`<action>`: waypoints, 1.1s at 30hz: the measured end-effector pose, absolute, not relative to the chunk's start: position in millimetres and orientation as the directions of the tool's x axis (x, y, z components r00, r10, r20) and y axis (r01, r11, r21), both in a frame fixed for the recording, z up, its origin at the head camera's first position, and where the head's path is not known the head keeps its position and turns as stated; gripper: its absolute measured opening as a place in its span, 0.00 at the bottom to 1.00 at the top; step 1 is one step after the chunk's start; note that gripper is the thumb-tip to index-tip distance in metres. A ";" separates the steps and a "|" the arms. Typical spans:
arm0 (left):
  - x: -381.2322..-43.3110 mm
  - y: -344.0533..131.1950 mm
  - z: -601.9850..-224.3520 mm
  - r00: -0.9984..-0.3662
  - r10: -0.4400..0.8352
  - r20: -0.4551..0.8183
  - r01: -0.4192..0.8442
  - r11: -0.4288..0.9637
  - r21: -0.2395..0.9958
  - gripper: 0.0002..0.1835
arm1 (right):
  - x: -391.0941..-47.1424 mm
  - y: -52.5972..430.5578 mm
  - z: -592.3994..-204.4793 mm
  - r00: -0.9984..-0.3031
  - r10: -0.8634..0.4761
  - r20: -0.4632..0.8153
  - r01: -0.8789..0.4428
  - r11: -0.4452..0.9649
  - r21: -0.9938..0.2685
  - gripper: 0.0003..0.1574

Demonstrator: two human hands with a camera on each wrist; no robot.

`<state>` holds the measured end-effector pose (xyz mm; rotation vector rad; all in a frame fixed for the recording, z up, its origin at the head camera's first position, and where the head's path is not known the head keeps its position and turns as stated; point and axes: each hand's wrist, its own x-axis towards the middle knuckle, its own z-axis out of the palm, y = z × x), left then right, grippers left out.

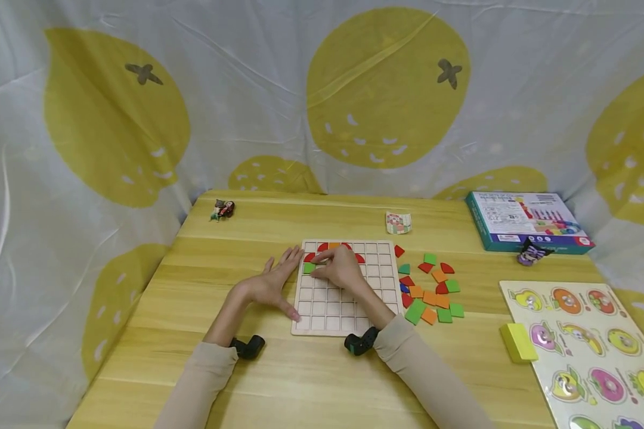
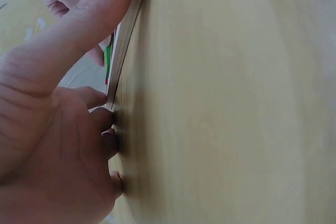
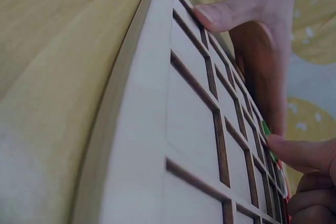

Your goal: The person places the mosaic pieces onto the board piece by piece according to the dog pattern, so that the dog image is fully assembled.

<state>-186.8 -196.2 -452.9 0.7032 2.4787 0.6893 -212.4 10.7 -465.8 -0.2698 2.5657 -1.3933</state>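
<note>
A wooden grid board [image 1: 319,310] lies on the table, its square cells partly filled along the far rows. My right hand [image 1: 343,271] reaches over it, pinching a green square tile [image 1: 308,269] with thumb and index finger at the left column. In the right wrist view, the right thumb overlaps the green tile [image 3: 266,127]. Red quarter-round tiles [image 1: 361,258] and an orange tile [image 1: 334,245] sit in nearby cells, partly covered by the hand. My left hand [image 1: 268,286] spreads along the board's left edge, thumb on the near corner, fingers at the far side.
Loose red, orange, green and blue tiles [image 1: 428,297] lie right of the board. Farther right are a fruit puzzle board [image 1: 555,310], a yellow block [image 1: 518,343], a box [image 1: 526,220] and a purple figure [image 1: 532,252]. A small card [image 1: 398,223] and another figure [image 1: 222,210] lie at the back.
</note>
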 end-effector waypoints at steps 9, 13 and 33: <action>-184.3 -198.9 -453.9 -0.756 0.576 -0.312 0.335 0.749 0.571 0.77 | -212.7 10.1 -465.3 -0.916 -0.378 -0.134 -0.092 0.524 -0.847 0.19; -184.7 -198.6 -455.0 -0.755 0.580 -0.306 0.345 0.748 0.567 0.78 | -211.1 30.4 -458.0 -0.885 -0.452 -0.112 -0.138 0.485 -0.864 0.24; -186.5 -195.1 -456.1 -0.753 0.589 -0.293 0.355 0.739 0.573 0.77 | -225.3 203.4 -462.2 -0.976 -0.077 -0.203 0.133 0.529 -0.838 0.24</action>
